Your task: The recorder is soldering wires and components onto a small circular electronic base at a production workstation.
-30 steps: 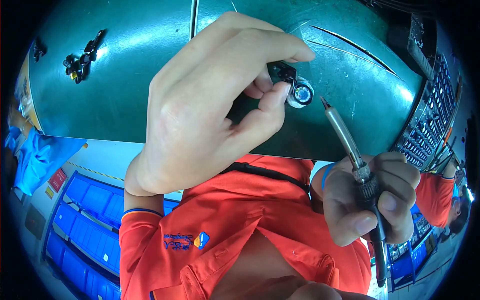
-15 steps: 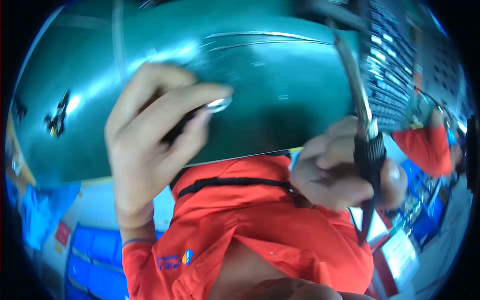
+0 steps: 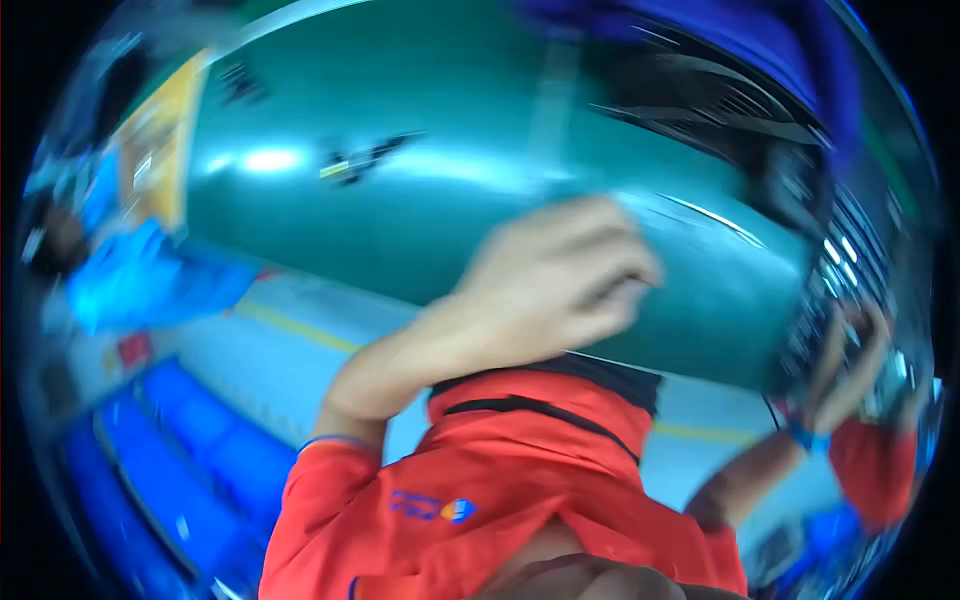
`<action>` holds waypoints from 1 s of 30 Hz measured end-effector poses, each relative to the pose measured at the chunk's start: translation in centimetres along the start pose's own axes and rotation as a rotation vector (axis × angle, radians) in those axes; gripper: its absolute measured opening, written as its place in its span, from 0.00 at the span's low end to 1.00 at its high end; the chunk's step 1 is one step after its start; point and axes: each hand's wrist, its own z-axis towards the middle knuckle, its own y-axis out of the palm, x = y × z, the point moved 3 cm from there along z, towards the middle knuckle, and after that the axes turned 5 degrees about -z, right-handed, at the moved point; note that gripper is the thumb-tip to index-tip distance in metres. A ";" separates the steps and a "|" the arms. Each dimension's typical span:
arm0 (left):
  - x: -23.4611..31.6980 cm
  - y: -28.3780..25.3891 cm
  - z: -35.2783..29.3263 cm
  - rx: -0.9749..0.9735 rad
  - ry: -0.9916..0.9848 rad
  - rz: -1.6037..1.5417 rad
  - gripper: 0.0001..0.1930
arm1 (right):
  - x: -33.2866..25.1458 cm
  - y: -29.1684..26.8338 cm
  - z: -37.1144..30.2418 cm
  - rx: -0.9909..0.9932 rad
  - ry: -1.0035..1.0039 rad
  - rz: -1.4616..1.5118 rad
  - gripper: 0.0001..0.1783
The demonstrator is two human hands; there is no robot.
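Observation:
My left hand (image 3: 570,280) is above the green mat, its fingers curled and pressed together. Motion blurs it, and whatever the fingertips may hold is hidden. Far out to the right, my right hand (image 3: 850,355) is beside the dark racks, with a blue band on its wrist. Its fingers curve around a dark gap and are smeared. No soldering iron can be made out in it. On the mat to the left lies a black tool with a yellow part (image 3: 347,170).
The green mat (image 3: 300,225) covers the table in front of me. Another small dark object (image 3: 240,83) lies at its far left. A dark, blurred shape and purple cloth (image 3: 790,35) are at the back right. Blue bins (image 3: 190,440) stand at lower left, near a person in blue (image 3: 150,285).
The view has swung left. My right hand has moved out to the right, and the soldering iron it held no longer shows. The small shiny piece in my left fingertips is out of sight.

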 end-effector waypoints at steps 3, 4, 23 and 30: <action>1.1 -0.1 -0.3 0.165 0.068 -0.134 0.09 | 5.1 -0.1 0.4 0.028 -0.107 0.099 0.20; 0.9 -1.5 -0.7 0.189 0.060 -0.088 0.09 | 5.1 0.4 0.9 0.030 -0.062 0.097 0.20; -10.3 -27.2 -7.5 0.623 -0.225 0.967 0.11 | -10.1 6.7 -8.5 -0.025 -0.076 0.617 0.19; -10.0 -29.0 -6.8 0.455 -0.053 1.161 0.13 | -11.4 6.4 -8.3 -0.092 -0.227 0.547 0.20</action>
